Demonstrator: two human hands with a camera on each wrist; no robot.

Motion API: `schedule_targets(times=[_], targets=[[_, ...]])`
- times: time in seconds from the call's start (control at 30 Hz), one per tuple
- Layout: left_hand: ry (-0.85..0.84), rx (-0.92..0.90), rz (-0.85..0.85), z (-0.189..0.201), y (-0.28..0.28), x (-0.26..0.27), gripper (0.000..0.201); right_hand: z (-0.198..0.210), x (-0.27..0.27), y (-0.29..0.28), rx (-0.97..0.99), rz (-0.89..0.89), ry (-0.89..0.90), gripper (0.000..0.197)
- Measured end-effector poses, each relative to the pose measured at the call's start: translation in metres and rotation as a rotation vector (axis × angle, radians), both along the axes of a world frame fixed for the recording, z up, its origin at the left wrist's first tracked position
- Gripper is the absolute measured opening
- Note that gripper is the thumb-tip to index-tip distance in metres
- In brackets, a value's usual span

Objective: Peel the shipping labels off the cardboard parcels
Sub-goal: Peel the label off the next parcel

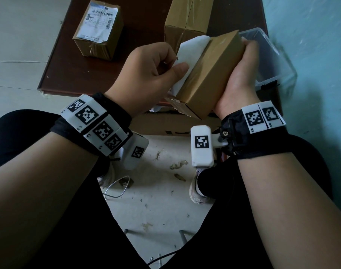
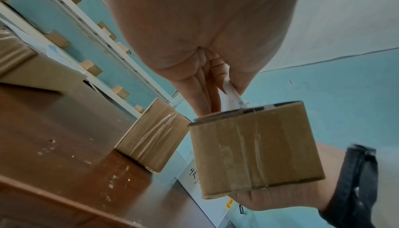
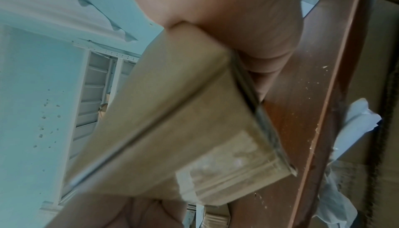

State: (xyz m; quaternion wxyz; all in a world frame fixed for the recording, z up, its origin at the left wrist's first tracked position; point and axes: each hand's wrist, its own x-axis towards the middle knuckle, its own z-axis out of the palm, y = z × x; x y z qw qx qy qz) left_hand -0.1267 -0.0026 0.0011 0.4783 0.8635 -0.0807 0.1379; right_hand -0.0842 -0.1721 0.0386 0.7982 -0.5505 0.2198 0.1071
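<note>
My right hand grips a small cardboard parcel, tilted on edge above the near side of the brown table. My left hand pinches the white shipping label, which stands lifted off the parcel's left face. In the left wrist view the label runs from my fingers down to the parcel. The right wrist view shows the parcel close up against my palm. A second parcel with its label on top stands at the back left.
A taller taped parcel stands at the back of the table; a clear plastic bin sits at its right edge by the blue wall. A crumpled white sheet hangs off the table's edge. Cables and scraps lie on the floor between my legs.
</note>
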Motion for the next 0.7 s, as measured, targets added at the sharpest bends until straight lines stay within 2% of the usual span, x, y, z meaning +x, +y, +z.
schedule_targets(times=[0.17, 0.43, 0.7], targets=[[-0.008, -0.010, -0.010, -0.0009, 0.0005, 0.0003, 0.036, -0.0040, 0.0052, -0.0047, 0.020, 0.087, 0.069, 0.050], [-0.004, -0.051, -0.003, -0.0021, 0.0005, 0.0009, 0.035, -0.0059, 0.0078, -0.0060, -0.026, 0.089, 0.081, 0.052], [0.018, -0.057, -0.018, -0.0006, 0.0016, 0.0001, 0.037, -0.0086, 0.0088, -0.0062, 0.059, 0.078, 0.064, 0.048]])
